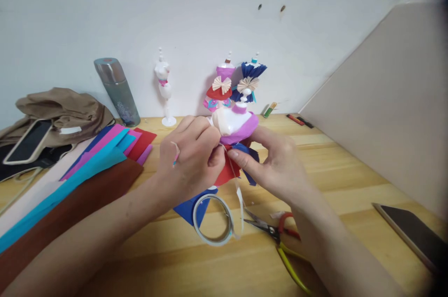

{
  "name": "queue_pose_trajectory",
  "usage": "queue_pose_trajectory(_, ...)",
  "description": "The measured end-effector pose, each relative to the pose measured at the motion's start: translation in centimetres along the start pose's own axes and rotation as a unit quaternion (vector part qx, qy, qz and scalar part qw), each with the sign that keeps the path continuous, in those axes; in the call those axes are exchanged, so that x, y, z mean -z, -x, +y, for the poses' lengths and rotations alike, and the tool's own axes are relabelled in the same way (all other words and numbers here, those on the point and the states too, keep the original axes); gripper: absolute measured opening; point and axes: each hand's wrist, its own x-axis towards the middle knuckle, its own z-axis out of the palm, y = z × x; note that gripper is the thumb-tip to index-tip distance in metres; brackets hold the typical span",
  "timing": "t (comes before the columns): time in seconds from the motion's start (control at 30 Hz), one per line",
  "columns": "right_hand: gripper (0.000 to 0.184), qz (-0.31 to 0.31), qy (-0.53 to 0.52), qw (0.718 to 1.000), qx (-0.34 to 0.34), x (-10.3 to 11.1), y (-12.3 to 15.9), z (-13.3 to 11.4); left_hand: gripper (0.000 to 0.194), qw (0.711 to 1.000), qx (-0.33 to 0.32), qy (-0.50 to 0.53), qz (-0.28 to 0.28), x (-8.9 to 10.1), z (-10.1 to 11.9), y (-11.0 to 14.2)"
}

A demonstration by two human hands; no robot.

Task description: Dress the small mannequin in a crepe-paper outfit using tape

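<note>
Both my hands hold a small white mannequin (227, 122) dressed in a pink-purple paper skirt, over the wooden table (350, 180). My left hand (192, 159) is closed around its left side, fingers pinched at the skirt's lower edge. My right hand (273, 161) is closed too, pinching red and dark blue paper pieces (245, 157) under the skirt. A thin strip of white tape (240, 203) hangs down from between my fingers. A roll of tape (213, 220) lies just below my hands on a blue paper triangle (191, 208).
Scissors with red and yellow handles (280, 236) lie under my right wrist. Coloured paper sheets (87, 166) fan out at left, beside a phone (30, 140) on brown cloth. Behind stand a metal flask (117, 91), a bare mannequin (164, 91), two dressed ones (238, 84). A dark tablet (413, 231) lies right.
</note>
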Motion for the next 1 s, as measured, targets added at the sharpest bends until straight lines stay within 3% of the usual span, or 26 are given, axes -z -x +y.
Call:
queue_pose_trajectory(0.27, 0.015, 0.014, 0.021, 1.000, -0.016, -0.5, 0.1, 0.3, 0.023, 0.998, 0.044, 0.027, -0.028, 0.7, 0.2, 0.1)
queue_pose_trajectory(0.37, 0.021, 0.001, 0.019, 0.999, -0.027, -0.2, 0.1, 0.3, 0.021, 0.998, 0.062, 0.029, -0.009, 1.2, 1.4, 0.7)
queue_pose_trajectory(0.43, 0.026, -0.008, 0.017, 0.999, -0.029, 0.0, 0.0, 0.2, 0.019, 0.991, 0.115, 0.034, -0.052, 1.6, 2.6, 1.3)
queue_pose_trajectory(0.53, 0.033, -0.017, 0.010, 0.999, -0.032, 0.4, 0.0, 0.1, 0.018, 0.952, 0.198, 0.104, -0.210, 2.1, 4.5, 2.0)
queue_pose_trajectory(0.6, 0.036, -0.020, 0.009, 0.999, -0.033, 0.5, 0.0, 0.0, 0.018, 0.904, 0.245, 0.171, -0.306, 2.3, 5.5, 2.2)
queue_pose_trajectory(0.7, 0.041, -0.028, 0.014, 0.999, -0.028, 0.6, -0.1, 0.0, 0.025, 0.829, 0.317, 0.232, -0.399, 2.5, 6.4, 2.4)
queue_pose_trajectory(0.83, 0.054, -0.037, 0.043, 0.998, -0.021, 0.7, -0.1, 0.2, 0.031, 0.756, 0.375, 0.266, -0.465, 2.1, 7.3, 3.4)
queue_pose_trajectory(1.0, 0.062, -0.055, 0.105, 0.993, -0.014, 0.8, -0.2, 0.2, 0.032, 0.763, 0.397, 0.281, -0.425, 0.7, 8.4, 5.5)
